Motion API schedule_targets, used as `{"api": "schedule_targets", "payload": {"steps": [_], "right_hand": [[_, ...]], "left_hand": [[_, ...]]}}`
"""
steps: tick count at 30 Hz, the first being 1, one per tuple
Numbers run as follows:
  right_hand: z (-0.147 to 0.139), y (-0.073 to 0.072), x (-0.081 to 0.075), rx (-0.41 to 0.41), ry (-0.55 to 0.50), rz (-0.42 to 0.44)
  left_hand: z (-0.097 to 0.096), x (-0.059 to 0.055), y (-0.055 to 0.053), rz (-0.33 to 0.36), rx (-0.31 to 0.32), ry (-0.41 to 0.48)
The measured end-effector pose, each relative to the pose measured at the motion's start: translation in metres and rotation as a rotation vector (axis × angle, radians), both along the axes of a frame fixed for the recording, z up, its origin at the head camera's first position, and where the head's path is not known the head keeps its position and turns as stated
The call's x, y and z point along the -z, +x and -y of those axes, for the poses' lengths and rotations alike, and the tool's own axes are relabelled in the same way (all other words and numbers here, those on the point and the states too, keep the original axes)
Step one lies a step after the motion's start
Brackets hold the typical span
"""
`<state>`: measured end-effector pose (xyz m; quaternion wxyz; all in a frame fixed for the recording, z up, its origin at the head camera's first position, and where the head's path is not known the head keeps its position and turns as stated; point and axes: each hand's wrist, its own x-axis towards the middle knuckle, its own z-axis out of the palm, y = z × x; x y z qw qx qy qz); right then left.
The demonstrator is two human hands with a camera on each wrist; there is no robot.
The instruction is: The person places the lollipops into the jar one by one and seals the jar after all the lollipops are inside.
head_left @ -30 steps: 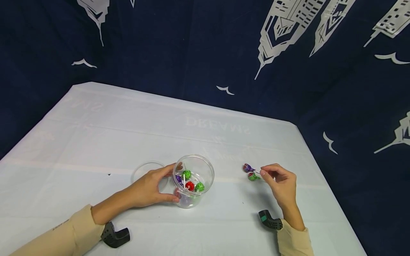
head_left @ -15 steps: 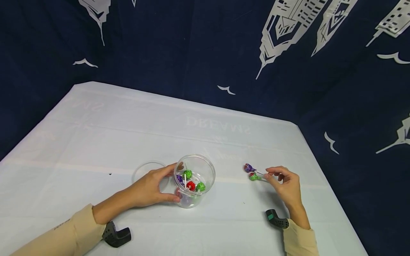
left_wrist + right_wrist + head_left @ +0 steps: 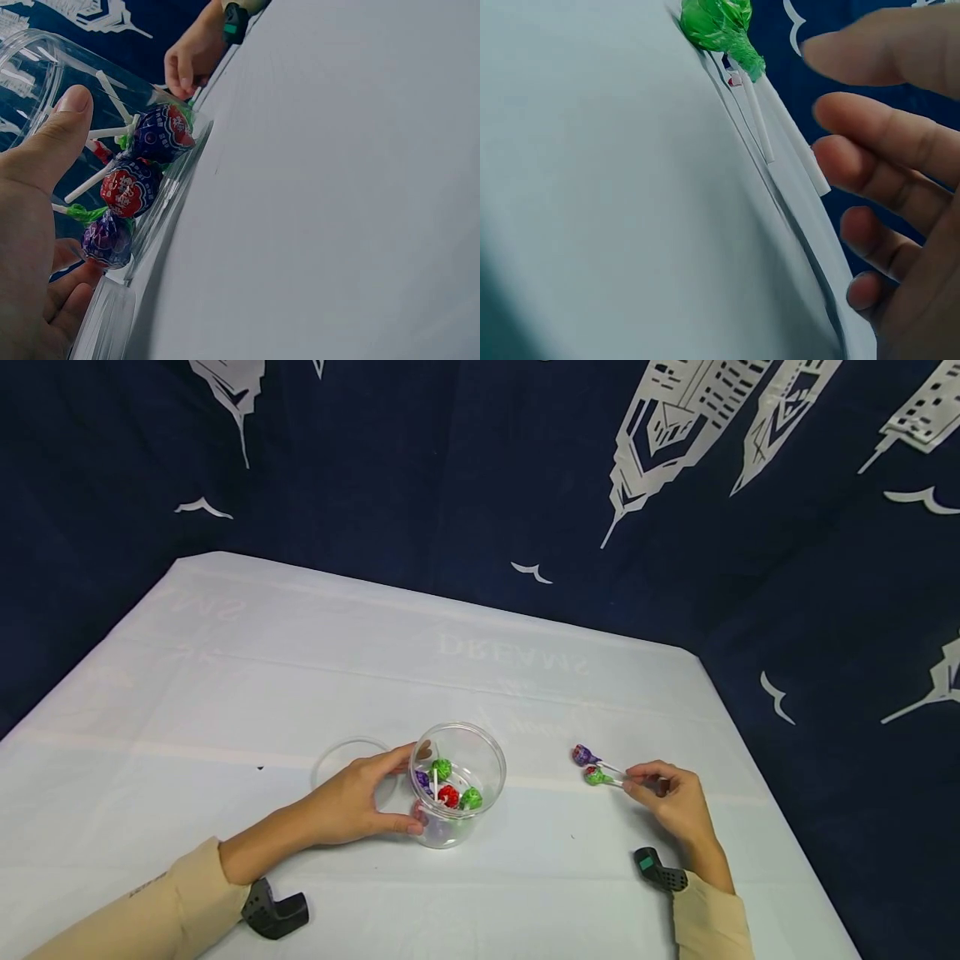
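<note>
My left hand (image 3: 352,802) grips a clear plastic tub (image 3: 441,837) from its left side, thumb in front and fingers behind. Inside lie several wrapped lollipops, among them a red one (image 3: 448,796) and a green one (image 3: 442,768); the left wrist view shows their white sticks and a dark blue wrapper (image 3: 161,135). To the right, a purple lollipop (image 3: 582,756) and a green lollipop (image 3: 716,22) lie side by side on the table, sticks toward my right hand (image 3: 675,802). That hand's thumb and fingers are parted right by the stick ends, holding nothing.
A clear round lid (image 3: 322,760) lies left of the tub, partly behind my left hand. White cloth covers the table (image 3: 300,677), with a dark blue printed curtain (image 3: 420,485) beyond its far edge. Black cameras sit on the left wrist (image 3: 276,912) and right wrist (image 3: 660,870).
My right hand has drawn back to the right and slightly nearer, along the lollipop sticks to their ends. The two lollipops and the left hand with the tub stay in place.
</note>
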<state>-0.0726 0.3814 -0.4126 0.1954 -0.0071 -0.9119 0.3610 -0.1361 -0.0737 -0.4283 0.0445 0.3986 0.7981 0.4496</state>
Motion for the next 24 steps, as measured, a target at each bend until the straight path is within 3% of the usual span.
{"api": "schedule_targets", "payload": {"steps": [10, 24], "right_hand": [[0.0010, 0.0016, 0.0004, 0.022, 0.069, 0.085], [0.0033, 0.0013, 0.0002, -0.007, 0.082, 0.103]], "left_hand": [[-0.0005, -0.0005, 0.0005, 0.010, -0.008, -0.012], [-0.0003, -0.0005, 0.0009, 0.005, -0.006, -0.012]]}}
